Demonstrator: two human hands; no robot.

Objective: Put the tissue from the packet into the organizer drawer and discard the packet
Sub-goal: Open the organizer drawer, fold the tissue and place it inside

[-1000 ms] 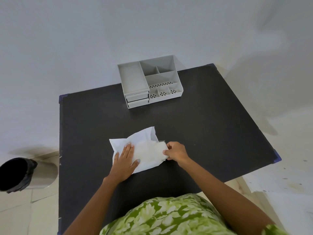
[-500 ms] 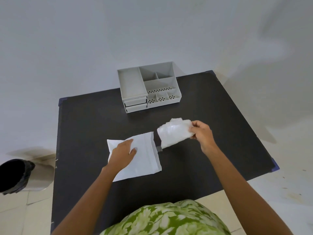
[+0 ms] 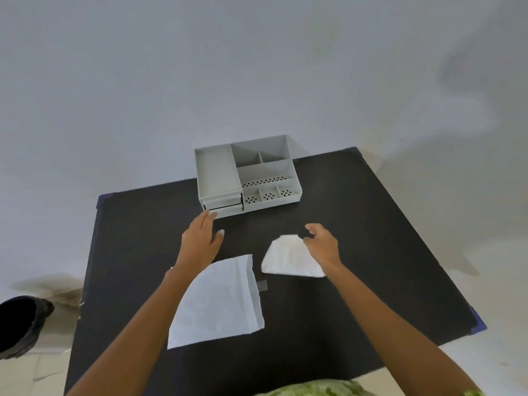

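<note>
The flat white packet (image 3: 220,301) lies on the black table (image 3: 371,252), partly under my left forearm. The folded white tissue (image 3: 285,260) rests on the table to the packet's right. My right hand (image 3: 321,245) hovers at the tissue's right edge, fingers apart and holding nothing. My left hand (image 3: 201,241) is stretched forward, open, with its fingertips just short of the two closed drawers (image 3: 224,205) at the front left of the grey organizer (image 3: 248,174).
A bin lined with a black bag (image 3: 20,324) stands on the floor left of the table. The organizer sits at the table's far edge against a white wall. A small grey tape piece (image 3: 261,285) lies beside the packet.
My right hand has set the tissue down on the table and let go. My left hand has left the packet and moved forward toward the organizer's drawers.
</note>
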